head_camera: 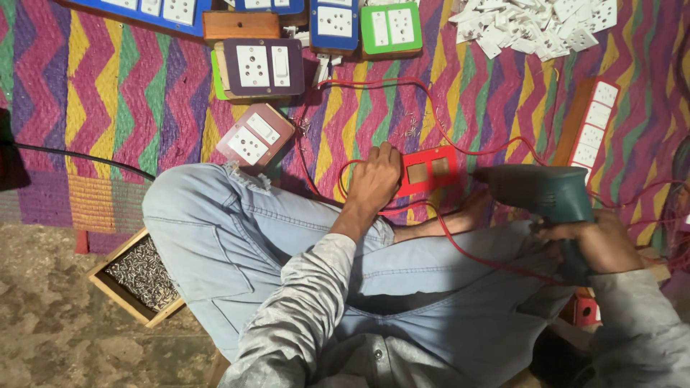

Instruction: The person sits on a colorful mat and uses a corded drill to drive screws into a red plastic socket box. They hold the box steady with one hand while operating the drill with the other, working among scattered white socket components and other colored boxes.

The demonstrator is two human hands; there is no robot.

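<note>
A woven floor mat with zigzag stripes of magenta, yellow, green and purple (129, 100) fills most of the head view, with bare mottled floor at the lower left. The person sits cross-legged on it in pale blue jeans (237, 237) and a grey long-sleeved shirt.

A teal-green electric hand drill (543, 192) lies level above the right knee, its nose pointing left toward a red rectangular switch-board plate with two square cut-outs (429, 170). The right hand (600, 241) has a closed grip around the drill's handle. The left hand (374, 179) rests closed on the left edge of the red plate, holding it down on the mat just in front of the crossed legs. A thin red wire (374, 85) loops around the plate and trails across the lap.

Left of the knee lies a pinkish-brown board with two white sockets (255, 136), and above it a dark purple board with a socket and switch (262, 67). A long orange strip of white switches (593, 126) lies at the right. A heap of loose white switch parts (532, 25) sits at the top right. A shallow wooden box of small metal screws (140, 276) rests by the left thigh.
</note>
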